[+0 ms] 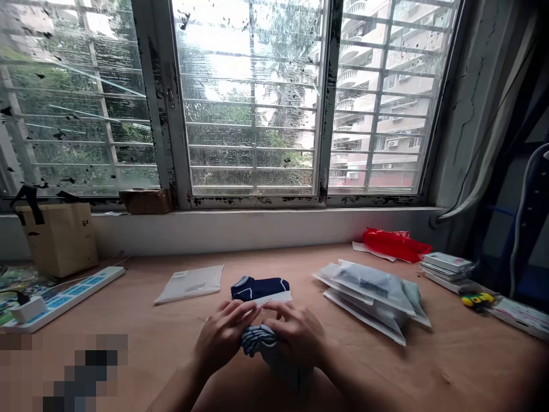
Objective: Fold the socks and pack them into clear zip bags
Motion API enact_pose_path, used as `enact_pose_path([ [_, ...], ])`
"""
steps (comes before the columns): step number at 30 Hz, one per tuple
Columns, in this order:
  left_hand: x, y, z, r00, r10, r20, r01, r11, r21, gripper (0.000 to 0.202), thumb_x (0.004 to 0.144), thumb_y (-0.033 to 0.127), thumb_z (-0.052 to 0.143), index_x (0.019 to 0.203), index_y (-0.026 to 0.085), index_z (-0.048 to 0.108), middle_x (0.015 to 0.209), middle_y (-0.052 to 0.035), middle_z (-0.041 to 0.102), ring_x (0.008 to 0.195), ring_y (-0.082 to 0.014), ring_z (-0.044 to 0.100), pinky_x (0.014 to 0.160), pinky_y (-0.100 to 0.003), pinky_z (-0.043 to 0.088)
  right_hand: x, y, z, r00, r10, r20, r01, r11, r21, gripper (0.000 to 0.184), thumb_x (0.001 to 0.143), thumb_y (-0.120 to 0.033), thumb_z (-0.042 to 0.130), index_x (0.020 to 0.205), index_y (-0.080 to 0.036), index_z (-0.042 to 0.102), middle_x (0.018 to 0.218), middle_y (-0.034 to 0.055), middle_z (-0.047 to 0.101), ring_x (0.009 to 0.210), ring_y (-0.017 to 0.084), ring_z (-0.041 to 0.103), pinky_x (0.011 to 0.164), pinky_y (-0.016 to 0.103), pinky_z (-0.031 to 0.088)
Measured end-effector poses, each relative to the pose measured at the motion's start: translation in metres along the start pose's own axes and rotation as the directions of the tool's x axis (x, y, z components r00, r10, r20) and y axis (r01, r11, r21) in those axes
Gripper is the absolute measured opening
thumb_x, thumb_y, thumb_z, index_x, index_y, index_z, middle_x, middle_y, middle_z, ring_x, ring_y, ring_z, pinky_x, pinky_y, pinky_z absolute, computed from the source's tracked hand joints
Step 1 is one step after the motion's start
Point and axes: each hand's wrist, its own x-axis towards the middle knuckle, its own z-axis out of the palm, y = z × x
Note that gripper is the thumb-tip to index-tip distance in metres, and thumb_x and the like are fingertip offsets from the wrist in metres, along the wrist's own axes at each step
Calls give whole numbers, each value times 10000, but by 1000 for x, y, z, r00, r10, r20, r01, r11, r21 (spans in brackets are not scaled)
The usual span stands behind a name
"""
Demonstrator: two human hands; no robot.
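Note:
My left hand (225, 335) and my right hand (295, 332) meet over a light blue striped sock (257, 339) on the wooden table (171, 343), fingers curled round it. Part of the sock is hidden under my right hand. Just beyond my fingertips lies a folded navy sock with white trim (259, 288) on a white card. A flat white plastic packet (191, 283) lies to the left of it.
A stack of clear plastic bags (373, 294) lies to the right, with a red bag (394, 243) and small boxes (446, 266) behind. A white power strip (64, 297) and a paper bag (60, 237) are at the left. A barred window is ahead.

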Motion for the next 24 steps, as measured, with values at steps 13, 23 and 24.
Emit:
enact_pose_path([
  [13, -8, -22, -11, 963, -261, 70, 251, 960, 127, 188, 910, 236, 548, 760, 214, 660, 990, -59, 703, 924, -230, 638, 825, -376, 470, -7, 12, -6, 992, 81, -96, -56, 967, 247, 276, 899, -269, 558, 1155, -235, 653, 1044, 72, 704, 888, 202, 644, 767, 323, 536],
  [23, 0, -8, -9, 974, -181, 138, 203, 966, -160, 171, 912, 152, 536, 783, 207, 635, 816, -13, 687, 757, -151, 611, 783, -323, 463, -9, 19, -13, 960, 275, -49, -220, 853, 473, 158, 906, -280, 583, 978, -208, 702, 976, 63, 706, 865, 193, 659, 782, 300, 507],
  [24, 0, -6, -9, 973, -189, 131, 211, 962, -174, 176, 912, 154, 535, 774, 205, 633, 832, -19, 687, 762, -150, 611, 775, -317, 467, -8, 18, -15, 958, 286, -33, -232, 835, 499, 154, 905, -269, 578, 971, -209, 704, 972, 63, 705, 867, 193, 657, 787, 299, 506],
])
